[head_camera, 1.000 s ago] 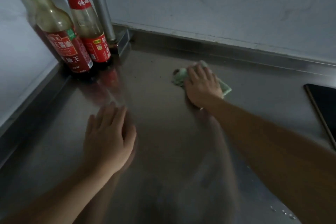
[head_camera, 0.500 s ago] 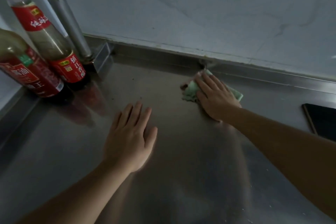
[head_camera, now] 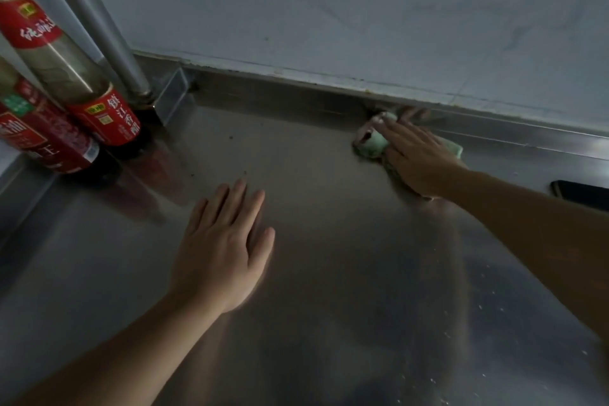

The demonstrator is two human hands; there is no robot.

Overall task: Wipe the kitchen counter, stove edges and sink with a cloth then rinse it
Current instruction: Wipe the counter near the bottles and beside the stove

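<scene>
A pale green cloth (head_camera: pixel 371 142) lies on the stainless steel counter (head_camera: pixel 329 290), up against the raised back rim below the wall. My right hand (head_camera: pixel 417 160) presses flat on the cloth, fingers stretched toward the rim, covering most of it. My left hand (head_camera: pixel 220 247) rests palm down on the bare counter nearer to me, fingers spread, holding nothing. The black stove edge (head_camera: pixel 580 193) shows at the far right. The sink is out of view.
Two sauce bottles with red labels (head_camera: pixel 99 109) (head_camera: pixel 43 138) stand in the back left corner beside a metal pipe (head_camera: pixel 108 43). Small crumbs dot the counter near the bottles and at the lower right. A grey wall (head_camera: pixel 362 10) rises behind.
My right hand has pushed the cloth away from me, up to the back rim of the counter. My left hand stays flat on the counter. The view has shifted right and closer.
</scene>
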